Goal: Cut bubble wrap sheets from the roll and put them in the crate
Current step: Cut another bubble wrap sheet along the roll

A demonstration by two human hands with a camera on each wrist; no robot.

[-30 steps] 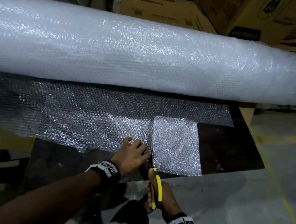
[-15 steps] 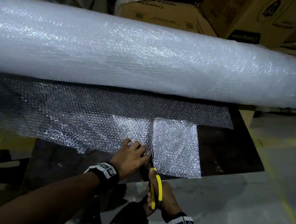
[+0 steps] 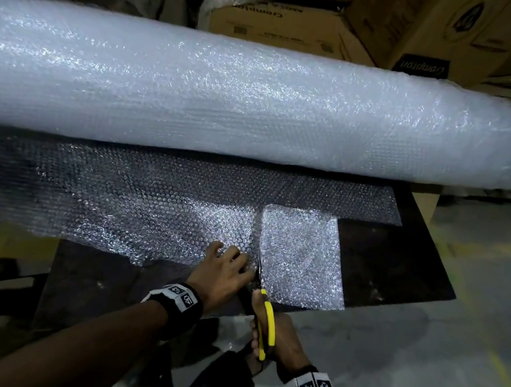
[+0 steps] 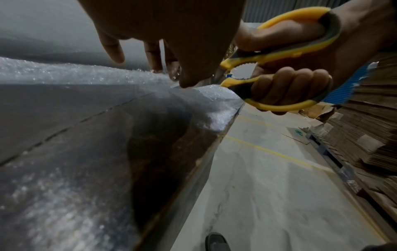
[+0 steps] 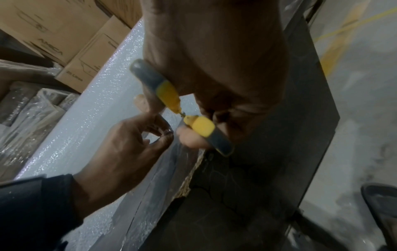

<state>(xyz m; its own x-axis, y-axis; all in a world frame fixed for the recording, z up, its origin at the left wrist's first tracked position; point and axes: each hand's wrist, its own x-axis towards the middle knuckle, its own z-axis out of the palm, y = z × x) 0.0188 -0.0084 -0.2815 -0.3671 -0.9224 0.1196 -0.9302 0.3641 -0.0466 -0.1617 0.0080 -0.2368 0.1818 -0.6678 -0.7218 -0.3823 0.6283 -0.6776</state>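
Dark table [image 3: 402, 268] under wrap [image 3: 145, 210]: left hand [image 3: 222, 274] pressed flat beside blades; right hand [image 3: 285, 340] curled round scissors [image 3: 268, 321]. Fingertip nick risked.

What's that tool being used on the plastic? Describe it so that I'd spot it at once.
Start at the big white bubble wrap roll and follow the unrolled sheet down to its near edge. There the right hand grips scissors, the only bright yellow thing among grey plastic and brown cardboard boxes.
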